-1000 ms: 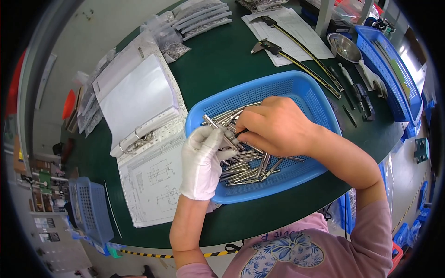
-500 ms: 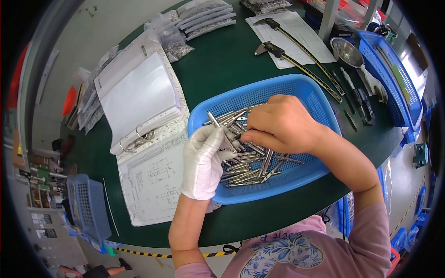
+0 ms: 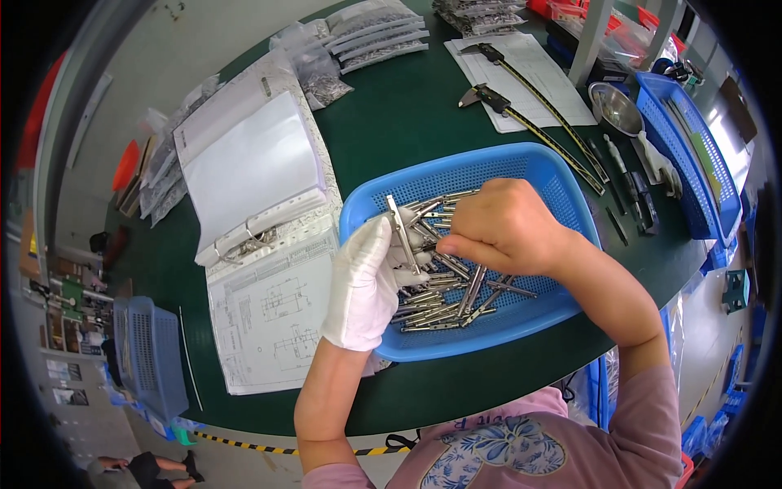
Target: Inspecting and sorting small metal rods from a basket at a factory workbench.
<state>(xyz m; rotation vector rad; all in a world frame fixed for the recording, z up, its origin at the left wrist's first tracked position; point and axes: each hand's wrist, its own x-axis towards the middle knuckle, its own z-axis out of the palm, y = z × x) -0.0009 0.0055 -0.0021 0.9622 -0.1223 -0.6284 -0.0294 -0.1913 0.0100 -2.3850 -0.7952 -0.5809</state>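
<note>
At the left of the frame an open binder (image 3: pixel 252 175) and a drawing sheet (image 3: pixel 273 318) lie on the green table (image 3: pixel 391 122). At centre, your gloved left hand (image 3: pixel 371 281) grips one metal pin (image 3: pixel 401 228), held upright over the blue basket (image 3: pixel 489 175). Your bare right hand (image 3: pixel 505 228), curled, pinches at the pile of pins (image 3: pixel 448 285) inside it. You seem mid-sorting; picking the next pin calls for a clean single pinch. Calipers (image 3: pixel 529 98) lie at upper right.

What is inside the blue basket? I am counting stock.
A pile of metal pins lies in the blue basket; both hands cover part of it, so the full pile cannot be seen.
</note>
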